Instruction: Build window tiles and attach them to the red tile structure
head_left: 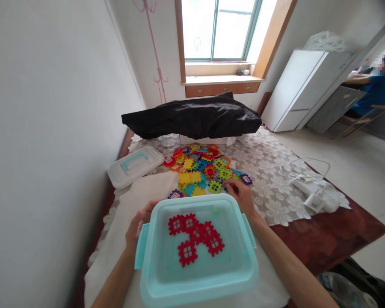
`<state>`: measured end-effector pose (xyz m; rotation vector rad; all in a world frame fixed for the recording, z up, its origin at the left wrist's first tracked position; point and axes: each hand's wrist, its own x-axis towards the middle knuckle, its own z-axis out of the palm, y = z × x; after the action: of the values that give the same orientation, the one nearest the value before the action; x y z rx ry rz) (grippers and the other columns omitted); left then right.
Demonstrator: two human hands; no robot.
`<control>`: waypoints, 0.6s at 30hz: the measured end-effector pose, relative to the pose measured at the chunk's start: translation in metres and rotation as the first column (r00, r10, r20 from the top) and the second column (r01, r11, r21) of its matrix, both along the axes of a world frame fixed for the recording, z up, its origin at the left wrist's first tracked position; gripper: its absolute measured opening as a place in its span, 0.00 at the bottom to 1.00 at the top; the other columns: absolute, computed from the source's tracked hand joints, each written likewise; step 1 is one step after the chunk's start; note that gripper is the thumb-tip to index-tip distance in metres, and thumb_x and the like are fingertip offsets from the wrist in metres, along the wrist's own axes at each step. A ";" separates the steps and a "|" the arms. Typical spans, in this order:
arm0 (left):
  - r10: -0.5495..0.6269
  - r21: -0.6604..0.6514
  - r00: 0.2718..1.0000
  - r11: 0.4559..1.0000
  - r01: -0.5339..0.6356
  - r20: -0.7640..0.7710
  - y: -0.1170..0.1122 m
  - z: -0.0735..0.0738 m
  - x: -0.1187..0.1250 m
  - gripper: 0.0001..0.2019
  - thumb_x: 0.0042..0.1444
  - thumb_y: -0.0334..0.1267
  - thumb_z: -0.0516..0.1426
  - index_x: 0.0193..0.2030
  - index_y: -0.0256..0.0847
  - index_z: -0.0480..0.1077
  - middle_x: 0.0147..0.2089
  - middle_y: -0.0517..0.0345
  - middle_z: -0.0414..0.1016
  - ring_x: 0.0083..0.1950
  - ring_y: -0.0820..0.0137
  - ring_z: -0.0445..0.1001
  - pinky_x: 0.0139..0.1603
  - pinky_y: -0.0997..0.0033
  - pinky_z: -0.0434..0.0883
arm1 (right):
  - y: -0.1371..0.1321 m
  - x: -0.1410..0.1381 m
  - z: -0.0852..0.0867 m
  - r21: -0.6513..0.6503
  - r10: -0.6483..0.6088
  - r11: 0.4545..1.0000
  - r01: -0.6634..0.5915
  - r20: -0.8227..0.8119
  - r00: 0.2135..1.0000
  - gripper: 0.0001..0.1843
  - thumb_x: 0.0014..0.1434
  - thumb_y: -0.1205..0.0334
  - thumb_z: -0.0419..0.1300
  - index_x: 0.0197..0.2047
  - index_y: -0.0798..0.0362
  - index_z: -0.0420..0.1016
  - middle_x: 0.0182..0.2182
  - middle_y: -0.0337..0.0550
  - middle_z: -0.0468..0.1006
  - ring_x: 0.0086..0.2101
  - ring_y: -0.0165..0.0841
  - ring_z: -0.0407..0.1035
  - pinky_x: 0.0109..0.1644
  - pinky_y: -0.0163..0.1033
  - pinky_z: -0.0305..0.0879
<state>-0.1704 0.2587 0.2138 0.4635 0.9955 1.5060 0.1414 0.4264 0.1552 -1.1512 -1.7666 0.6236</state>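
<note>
A light-blue plastic storage box (199, 273) stands in front of me, with several red toothed window-shaped building pieces (188, 252) lying on its bottom. My left hand (143, 220) is at the box's far left corner, its fingers around the side and partly hidden by the rim. Beyond the far right corner, my right hand (240, 192) reaches to the edge of a colourful pile of interlocking building pieces (192, 175). Its fingers are curled together; a small dark reddish patch shows between them, too small to make out. A lime-green window piece (214, 186) lies just left of those fingers.
A translucent lid (136, 164) with a light-blue handle lies left of the pile. Black cloth (195, 117) covers something behind it. A white power strip and cable (311, 188) lie on the flowered tablecloth (276, 199) at right. A person in blue (378, 90) sits far right.
</note>
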 end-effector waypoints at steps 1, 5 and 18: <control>-0.036 -0.050 0.999 0.998 0.038 0.036 -0.002 -0.002 0.000 0.24 0.50 0.58 0.66 0.46 0.43 0.80 0.44 0.52 0.83 0.47 0.53 0.80 0.51 0.57 0.77 | 0.001 0.000 -0.001 0.015 0.019 1.000 -0.020 0.020 1.000 0.11 0.67 0.57 0.59 0.45 0.50 0.81 0.37 0.44 0.83 0.34 0.36 0.75 0.40 0.41 0.72; -0.082 -0.149 0.993 0.984 0.095 0.088 -0.011 -0.011 -0.007 0.18 0.47 0.52 0.69 0.40 0.42 0.82 0.36 0.53 0.84 0.48 0.49 0.81 0.55 0.53 0.77 | 0.002 -0.002 -0.005 0.099 0.104 0.989 -0.114 0.096 0.990 0.09 0.68 0.58 0.59 0.46 0.48 0.81 0.41 0.46 0.82 0.42 0.39 0.75 0.48 0.44 0.74; -0.032 -0.170 0.999 0.985 0.033 0.008 -0.015 -0.011 -0.009 0.18 0.46 0.50 0.67 0.40 0.41 0.81 0.41 0.51 0.84 0.49 0.48 0.81 0.52 0.53 0.78 | -0.009 -0.006 0.006 0.125 0.226 0.960 -0.249 0.179 0.958 0.09 0.69 0.61 0.59 0.48 0.46 0.80 0.44 0.47 0.81 0.46 0.41 0.75 0.52 0.49 0.74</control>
<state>-0.1791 0.2435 0.2028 0.3518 1.0975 1.3789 0.1352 0.4179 0.1615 -0.9175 -2.0760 0.5417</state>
